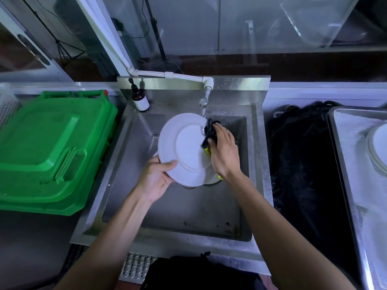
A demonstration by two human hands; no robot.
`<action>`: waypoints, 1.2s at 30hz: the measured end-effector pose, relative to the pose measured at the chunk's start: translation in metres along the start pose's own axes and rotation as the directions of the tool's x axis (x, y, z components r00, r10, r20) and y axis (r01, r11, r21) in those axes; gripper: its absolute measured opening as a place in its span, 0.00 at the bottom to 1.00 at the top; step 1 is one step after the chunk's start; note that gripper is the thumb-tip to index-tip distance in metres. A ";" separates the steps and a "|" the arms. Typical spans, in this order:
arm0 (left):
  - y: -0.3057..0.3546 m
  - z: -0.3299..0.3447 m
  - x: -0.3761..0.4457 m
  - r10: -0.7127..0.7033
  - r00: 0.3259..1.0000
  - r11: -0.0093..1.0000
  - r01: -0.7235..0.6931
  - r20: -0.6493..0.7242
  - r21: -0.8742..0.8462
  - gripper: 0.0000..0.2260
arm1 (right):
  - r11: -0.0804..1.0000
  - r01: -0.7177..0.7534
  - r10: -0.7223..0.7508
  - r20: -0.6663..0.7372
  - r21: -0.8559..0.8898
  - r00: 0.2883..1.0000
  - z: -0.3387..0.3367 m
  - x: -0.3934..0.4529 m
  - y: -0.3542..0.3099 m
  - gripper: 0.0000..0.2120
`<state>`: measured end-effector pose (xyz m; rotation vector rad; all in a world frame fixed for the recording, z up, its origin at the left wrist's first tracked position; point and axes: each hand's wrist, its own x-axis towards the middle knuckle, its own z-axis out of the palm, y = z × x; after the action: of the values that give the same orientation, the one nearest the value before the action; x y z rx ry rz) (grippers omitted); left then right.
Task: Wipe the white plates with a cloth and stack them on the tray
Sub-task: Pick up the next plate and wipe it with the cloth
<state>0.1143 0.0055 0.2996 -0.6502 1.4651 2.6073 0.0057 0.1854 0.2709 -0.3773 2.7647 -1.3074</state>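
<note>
Over the steel sink [257, 164] my left hand [156, 178] grips the lower rim of a white plate [184, 149], tilted up under the tap [204, 101] with water running. My right hand [223, 152] holds a dark cloth [210, 131] with a yellow-green part against the plate's right edge. More white plates [211, 178] lie beneath in the basin, mostly hidden. At the far right a metal tray [343, 155] carries a stack of white plates [379, 149].
A green plastic crate lid [50, 151] fills the counter left of the sink. A brown pump bottle [140, 99] stands at the sink's back left corner. Black mesh material [301, 164] lies between sink and tray. A white pipe [173, 75] feeds the tap.
</note>
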 end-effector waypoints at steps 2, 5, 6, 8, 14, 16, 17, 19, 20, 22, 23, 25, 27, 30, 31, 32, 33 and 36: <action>0.000 0.001 -0.002 -0.012 1.000 0.999 0.012 -0.003 0.035 0.23 | 0.999 0.024 -0.023 0.016 -0.049 1.000 -0.002 0.003 0.000 0.24; 0.002 0.003 -0.002 -0.026 1.000 0.998 0.025 0.007 0.064 0.19 | 0.992 0.083 -0.081 0.028 -0.090 0.996 -0.003 0.006 -0.002 0.24; 0.002 0.003 -0.002 -0.029 1.000 0.997 0.028 0.011 0.067 0.18 | 0.989 0.107 -0.105 0.032 -0.099 0.994 -0.004 0.007 -0.003 0.24; 0.000 0.003 -0.003 -0.038 0.999 0.997 0.036 0.017 0.072 0.16 | 0.976 0.170 -0.165 0.050 -0.133 0.985 -0.005 0.008 -0.006 0.24; -0.002 0.004 -0.003 -0.081 0.996 0.987 0.075 0.034 0.141 0.16 | 0.856 0.436 -0.405 0.164 -0.278 0.900 -0.001 0.000 -0.021 0.23; -0.001 0.003 -0.002 -0.092 0.995 0.985 0.085 0.045 0.148 0.17 | 0.827 0.482 -0.449 0.178 -0.288 0.876 0.002 -0.006 -0.024 0.23; 0.000 0.002 -0.001 -0.097 0.994 0.985 0.088 0.050 0.151 0.18 | 0.821 0.495 -0.460 0.183 -0.285 0.869 0.002 -0.008 -0.025 0.23; 0.002 0.000 0.000 -0.103 0.993 0.984 0.093 0.062 0.154 0.19 | 0.811 0.521 -0.486 0.190 -0.267 0.853 0.003 -0.013 -0.026 0.22; 0.003 -0.001 0.001 -0.106 0.992 0.983 0.094 0.071 0.157 0.18 | 0.802 0.539 -0.503 0.195 -0.256 0.842 0.003 -0.015 -0.026 0.22; 0.007 -0.003 0.003 -0.113 0.989 0.982 0.097 0.094 0.161 0.17 | 0.777 0.582 -0.546 0.202 -0.239 0.813 0.003 -0.019 -0.028 0.22; 0.008 -0.005 0.003 -0.118 0.987 0.983 0.100 0.105 0.156 0.16 | 0.762 0.604 -0.570 0.201 -0.235 0.797 0.003 -0.021 -0.028 0.22; 0.009 -0.007 0.004 -0.129 0.983 0.984 0.110 0.132 0.138 0.15 | 0.724 0.649 -0.618 0.197 -0.233 0.761 0.002 -0.023 -0.028 0.21; 0.010 -0.009 0.003 -0.141 0.977 0.984 0.121 0.161 0.130 0.14 | 0.683 0.694 -0.664 0.202 -0.228 0.720 0.002 -0.025 -0.025 0.20; 0.009 -0.010 0.002 -0.159 0.972 0.979 0.133 0.173 0.152 0.13 | 0.618 0.751 -0.717 0.225 -0.232 0.660 0.004 -0.027 -0.020 0.20; 0.009 -0.010 0.002 -0.165 0.971 0.977 0.137 0.171 0.166 0.14 | 0.599 0.766 -0.730 0.233 -0.235 0.642 0.005 -0.026 -0.018 0.20; 0.008 -0.010 0.001 -0.170 0.971 0.974 0.139 0.169 0.179 0.14 | 0.585 0.775 -0.738 0.240 -0.239 0.631 0.005 -0.024 -0.016 0.20; 0.008 -0.009 0.001 -0.171 0.971 0.972 0.140 0.164 0.188 0.14 | 0.579 0.778 -0.738 0.248 -0.246 0.628 0.004 -0.022 -0.014 0.20; 0.009 -0.008 -0.001 -0.164 0.977 0.970 0.134 0.138 0.201 0.14 | 0.589 0.760 -0.718 0.255 -0.275 0.648 0.004 -0.016 -0.012 0.22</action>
<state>0.1151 -0.0058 0.3037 -0.5049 1.5296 2.3123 0.0247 0.1789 0.2771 -1.7420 2.7995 -0.7465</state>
